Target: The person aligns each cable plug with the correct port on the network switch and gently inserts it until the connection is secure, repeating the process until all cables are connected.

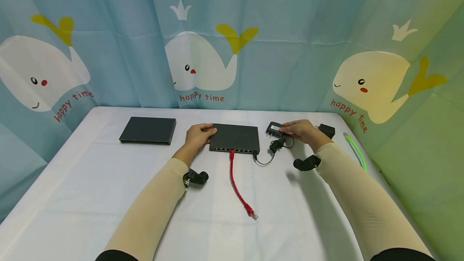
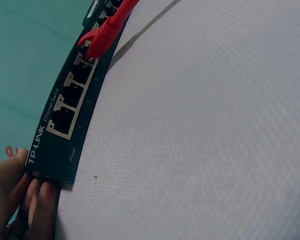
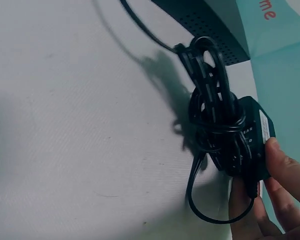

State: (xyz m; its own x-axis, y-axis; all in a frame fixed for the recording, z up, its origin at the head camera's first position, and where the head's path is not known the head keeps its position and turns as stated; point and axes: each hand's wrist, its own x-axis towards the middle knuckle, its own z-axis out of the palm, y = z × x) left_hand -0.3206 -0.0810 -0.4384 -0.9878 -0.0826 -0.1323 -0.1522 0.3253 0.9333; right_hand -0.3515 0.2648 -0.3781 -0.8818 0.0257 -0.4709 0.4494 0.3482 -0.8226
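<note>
A black TP-LINK Ethernet switch (image 1: 235, 135) is at the middle of the table, its row of ports facing the near side. My left hand (image 1: 198, 135) grips its left end, thumb on top and fingers at the underside in the left wrist view. A red network cable (image 1: 235, 180) is plugged into one port, its other plug lying on the table. With my right hand (image 1: 300, 129) I pinch a black power adapter (image 1: 275, 128). Its bundled black cord (image 3: 215, 100) hangs from it, and the cord runs to the switch's right end.
A second flat black box (image 1: 148, 130) lies at the left of the table. Past my right hand are a small black block (image 1: 327, 130) and a bright green cable (image 1: 357, 152). A whale-print curtain (image 1: 290, 75) stands behind the white table (image 1: 90, 196).
</note>
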